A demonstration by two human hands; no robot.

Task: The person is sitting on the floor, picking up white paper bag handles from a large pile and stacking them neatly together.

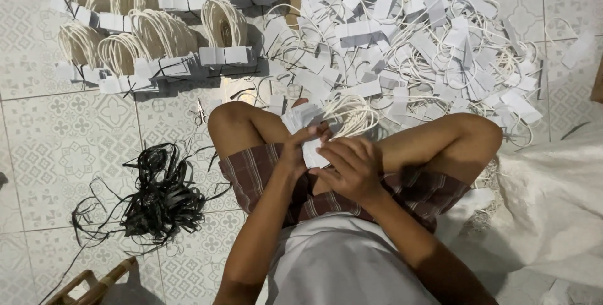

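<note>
We sit cross-legged on the patterned tiled floor [75, 154], and both hands meet just above our lap. The stack of white paper tabs with cord loops [314, 130] is our landmark: it sits between the knees, touching both hands. Our left hand [295, 151] grips the stack from its left side, fingers closed around the near edge of the tabs. Our right hand [352, 167] lies just nearer to us than the stack, fingers curled over its lower right end and pressing the tabs together; it covers more of the stack than the left does. The stack's long axis appears to run away from us, with the cream cord loops [352, 115] fanning out at the far end, beyond the fingertips.

Beyond the stack, farther from us and to its right, spreads a large loose heap of white tabs and cords [427, 35]. Beyond it to the left stand tied bundles of finished loops [157, 47] in rows. Left of the stack and nearer us lies a tangle of black plastic strapping [160, 195]. Well right of the stack, a white woven sack [553, 198] slumps on the floor.
</note>
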